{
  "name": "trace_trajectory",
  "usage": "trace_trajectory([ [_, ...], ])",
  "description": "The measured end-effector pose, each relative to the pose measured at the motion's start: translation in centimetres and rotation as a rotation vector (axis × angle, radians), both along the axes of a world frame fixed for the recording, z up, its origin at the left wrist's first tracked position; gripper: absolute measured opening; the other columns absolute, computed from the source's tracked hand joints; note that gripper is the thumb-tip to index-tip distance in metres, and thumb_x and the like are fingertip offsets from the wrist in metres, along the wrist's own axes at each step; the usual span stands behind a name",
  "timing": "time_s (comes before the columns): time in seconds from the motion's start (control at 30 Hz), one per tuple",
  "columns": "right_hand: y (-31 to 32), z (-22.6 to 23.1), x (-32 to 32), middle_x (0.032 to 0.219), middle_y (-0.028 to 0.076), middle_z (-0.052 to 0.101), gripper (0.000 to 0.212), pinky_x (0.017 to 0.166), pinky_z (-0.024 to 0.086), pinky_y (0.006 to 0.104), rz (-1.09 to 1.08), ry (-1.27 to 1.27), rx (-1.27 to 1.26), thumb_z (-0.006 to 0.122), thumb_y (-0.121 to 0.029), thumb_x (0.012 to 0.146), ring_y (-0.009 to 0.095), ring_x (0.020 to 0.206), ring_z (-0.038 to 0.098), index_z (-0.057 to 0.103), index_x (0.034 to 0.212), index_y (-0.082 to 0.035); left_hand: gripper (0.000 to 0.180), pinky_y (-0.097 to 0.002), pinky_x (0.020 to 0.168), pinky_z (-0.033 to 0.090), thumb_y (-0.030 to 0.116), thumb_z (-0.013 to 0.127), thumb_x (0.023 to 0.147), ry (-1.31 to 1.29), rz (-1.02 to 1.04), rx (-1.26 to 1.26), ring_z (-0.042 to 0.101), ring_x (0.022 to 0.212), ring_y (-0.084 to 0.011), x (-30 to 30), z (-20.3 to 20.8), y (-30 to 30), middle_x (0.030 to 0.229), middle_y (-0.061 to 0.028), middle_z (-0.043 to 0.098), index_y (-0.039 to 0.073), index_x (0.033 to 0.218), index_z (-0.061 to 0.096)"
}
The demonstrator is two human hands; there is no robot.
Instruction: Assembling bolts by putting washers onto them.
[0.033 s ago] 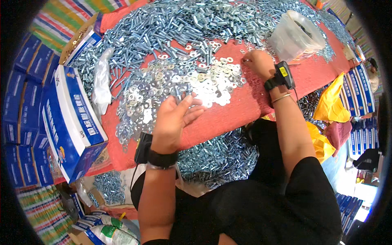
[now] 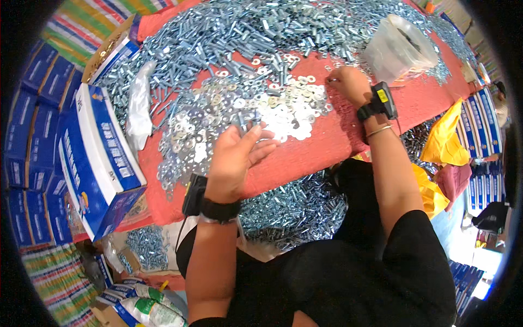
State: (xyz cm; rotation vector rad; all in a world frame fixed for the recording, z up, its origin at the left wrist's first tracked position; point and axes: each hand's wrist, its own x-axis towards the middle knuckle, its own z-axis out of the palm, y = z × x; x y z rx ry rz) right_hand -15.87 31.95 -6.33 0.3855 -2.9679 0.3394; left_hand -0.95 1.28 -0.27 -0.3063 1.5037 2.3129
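Washers heaped mid-desk on red cloth, bolts piled behind, left hand fingers spread open over washers, right hand fingers pinched at heap's edge, clear bag beside, blue boxes left.

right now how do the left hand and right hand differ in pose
The left hand lies nearer the body, fingers spread flat and open at the edge of the washer pile. The right hand reaches farther out, fingers curled and pinching among washers. Both wear a black wrist device and rest over the red cloth.
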Motion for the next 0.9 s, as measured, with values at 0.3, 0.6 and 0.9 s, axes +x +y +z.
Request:
trace_trajectory([
  [0.3, -1.1, 1.6, 0.3, 0.079, 0.016, 0.065, 0.024, 0.067, 0.050, 0.0427, 0.013, -0.006, 0.051, 0.067, -0.028, 0.071, 0.034, 0.075, 0.063, 0.067, 0.086, -0.009, 0.024, -0.0251, 0.069, 0.057, 0.013, 0.050, 0.093, 0.017, -0.031, 0.028, 0.066, 0.084, -0.0227, 0.0, -0.2, 0.3, 0.098, -0.0155, 0.061, -0.004, 0.109, 0.047],
  [0.6, 0.0, 1.3, 0.0, 0.086, 0.012, 0.068, 0.020, 0.072, 0.051, 0.0382, -0.041, -0.074, -0.154, 0.068, -0.022, 0.070, 0.029, 0.078, 0.064, 0.071, 0.087, -0.013, 0.022, -0.0270, 0.068, 0.058, 0.011, 0.049, 0.094, -0.024, -0.023, -0.010, 0.067, 0.083, -0.0215, -0.1, 0.2, -0.1, 0.095, -0.0143, 0.063, -0.005, 0.109, 0.047],
  [0.9, 0.1, 0.8, 0.2, 0.081, 0.014, 0.066, 0.021, 0.069, 0.050, 0.0415, 0.011, -0.062, -0.069, 0.066, -0.027, 0.071, 0.033, 0.077, 0.063, 0.070, 0.086, -0.013, 0.024, -0.0264, 0.069, 0.057, 0.013, 0.051, 0.093, 0.005, -0.031, 0.025, 0.066, 0.082, -0.0209, 0.3, -0.1, 0.2, 0.096, -0.0136, 0.061, -0.005, 0.108, 0.046],
])
